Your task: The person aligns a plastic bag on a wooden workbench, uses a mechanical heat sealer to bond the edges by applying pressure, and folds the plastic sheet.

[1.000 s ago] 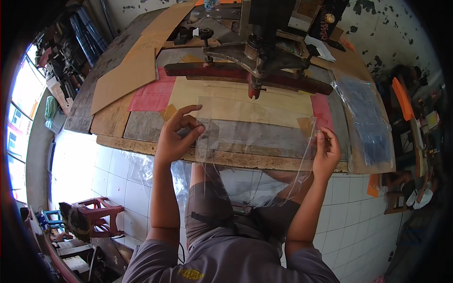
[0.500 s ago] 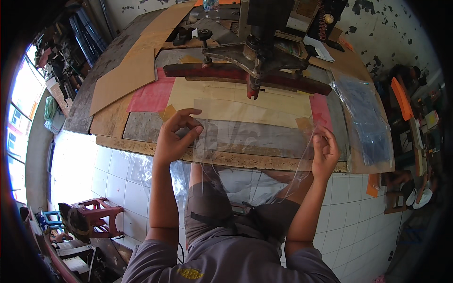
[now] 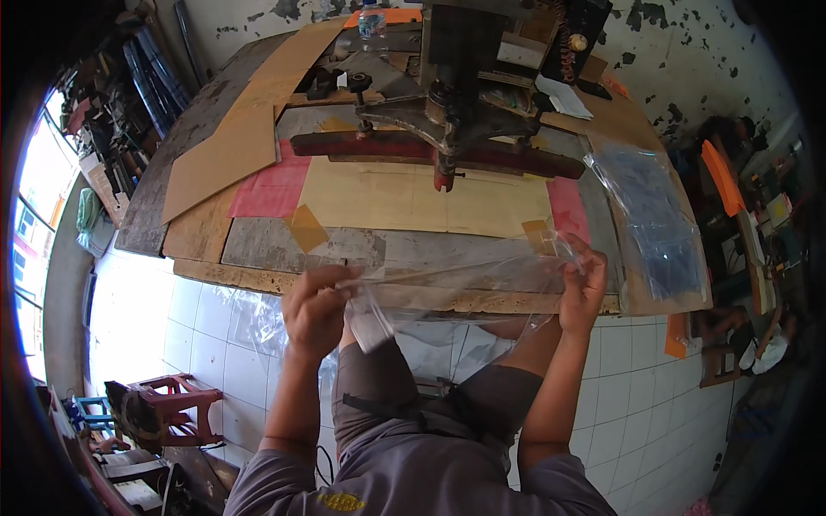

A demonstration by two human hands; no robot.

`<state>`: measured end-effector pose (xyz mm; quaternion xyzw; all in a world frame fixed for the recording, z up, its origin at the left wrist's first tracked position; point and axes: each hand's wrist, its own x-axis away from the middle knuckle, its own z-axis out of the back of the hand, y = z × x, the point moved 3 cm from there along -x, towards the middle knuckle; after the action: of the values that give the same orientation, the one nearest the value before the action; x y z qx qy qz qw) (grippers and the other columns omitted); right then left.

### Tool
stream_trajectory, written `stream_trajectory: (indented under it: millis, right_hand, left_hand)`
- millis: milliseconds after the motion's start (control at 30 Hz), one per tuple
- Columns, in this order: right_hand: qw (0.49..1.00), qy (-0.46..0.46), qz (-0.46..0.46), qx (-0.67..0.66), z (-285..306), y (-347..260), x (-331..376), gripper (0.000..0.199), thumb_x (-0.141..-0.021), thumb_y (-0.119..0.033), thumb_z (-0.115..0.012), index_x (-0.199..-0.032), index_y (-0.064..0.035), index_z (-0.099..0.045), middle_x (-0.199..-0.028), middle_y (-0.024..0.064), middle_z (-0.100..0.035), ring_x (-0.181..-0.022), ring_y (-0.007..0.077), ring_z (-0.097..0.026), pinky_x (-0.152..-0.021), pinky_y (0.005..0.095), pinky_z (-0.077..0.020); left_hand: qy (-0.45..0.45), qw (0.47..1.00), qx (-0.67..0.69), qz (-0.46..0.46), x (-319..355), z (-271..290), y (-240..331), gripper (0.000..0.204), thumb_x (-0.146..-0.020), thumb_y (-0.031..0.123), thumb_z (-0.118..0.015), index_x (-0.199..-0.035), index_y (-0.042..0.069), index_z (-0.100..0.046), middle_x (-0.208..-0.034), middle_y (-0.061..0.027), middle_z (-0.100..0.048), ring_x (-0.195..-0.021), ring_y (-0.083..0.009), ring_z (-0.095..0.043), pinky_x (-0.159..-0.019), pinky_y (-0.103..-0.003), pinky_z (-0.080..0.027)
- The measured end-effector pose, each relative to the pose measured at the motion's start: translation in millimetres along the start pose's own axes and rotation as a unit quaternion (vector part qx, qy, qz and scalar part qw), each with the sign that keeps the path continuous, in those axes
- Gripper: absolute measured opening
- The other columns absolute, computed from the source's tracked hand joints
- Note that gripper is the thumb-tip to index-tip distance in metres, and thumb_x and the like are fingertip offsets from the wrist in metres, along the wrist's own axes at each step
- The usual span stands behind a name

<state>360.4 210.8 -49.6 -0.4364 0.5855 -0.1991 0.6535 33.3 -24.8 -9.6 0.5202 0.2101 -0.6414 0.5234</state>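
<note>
Stretching between your left hand [image 3: 317, 308] and right hand [image 3: 583, 288], both pinched on it, the clear plastic bag [image 3: 456, 279] looks light, limp, slippery; grip its edges.

Left hand [image 3: 317, 311]: a second ago spread open, fingers up at the worktable's edge; now dropped lower, toward the body, fingers curled shut on the corner of the clear, thin plastic bag [image 3: 456, 279]. Right hand [image 3: 583, 288]: about level, fingers now bent tighter on the other end. Bag: earlier hanging flat below the edge, now pulled into a crumpled band between both hands.
</note>
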Motion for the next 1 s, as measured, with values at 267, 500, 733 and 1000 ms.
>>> stream_trajectory:
  millis: [267,500,733,1000]
  right_hand:
    - [0.996,-0.029,-0.078,-0.036,-8,-8,6,0.023,-0.109,-0.017,-0.062,-0.125,-0.0028,-0.058,-0.105,0.0130,-0.072,-0.086,0.0226,-0.074,-0.080,0.0357,-0.0599]
    - [0.994,-0.043,-0.057,-0.079,4,-2,10,0.015,-0.106,-0.007,-0.060,-0.120,-0.0031,-0.065,-0.109,0.0114,-0.069,-0.098,0.0259,-0.072,-0.091,0.0448,-0.0602]
    - [0.995,-0.037,0.001,-0.090,8,4,9,0.009,-0.105,-0.006,-0.063,-0.113,-0.0045,-0.064,-0.110,0.0111,-0.067,-0.102,0.0260,-0.071,-0.099,0.0480,-0.0572]
    - [0.994,-0.037,-0.070,-0.079,10,5,10,0.016,-0.102,-0.012,-0.067,-0.117,-0.0051,-0.063,-0.121,0.0122,-0.066,-0.101,0.0248,-0.070,-0.095,0.0474,-0.0572]
  left_hand:
    - [-0.092,0.974,-0.053,0.203,26,7,13,0.029,-0.099,0.004,-0.069,-0.121,0.002,-0.050,-0.117,-0.0158,-0.074,-0.086,-0.0337,-0.075,-0.071,-0.036,-0.060]
    - [-0.169,0.931,0.163,0.278,13,3,21,0.028,-0.096,0.002,-0.072,-0.122,0.000,-0.062,-0.132,-0.0144,-0.066,-0.121,-0.0252,-0.066,-0.105,-0.036,-0.051]
    - [-0.145,0.875,0.211,0.410,0,-1,11,0.034,-0.089,-0.009,-0.072,-0.121,0.000,-0.066,-0.113,-0.0106,-0.074,-0.108,-0.0182,-0.070,-0.098,-0.032,-0.052]
    - [-0.169,0.924,0.226,0.258,-14,-11,-30,0.027,-0.090,-0.008,-0.068,-0.116,-0.001,-0.073,-0.116,-0.0098,-0.076,-0.111,-0.0189,-0.072,-0.099,-0.033,-0.055]
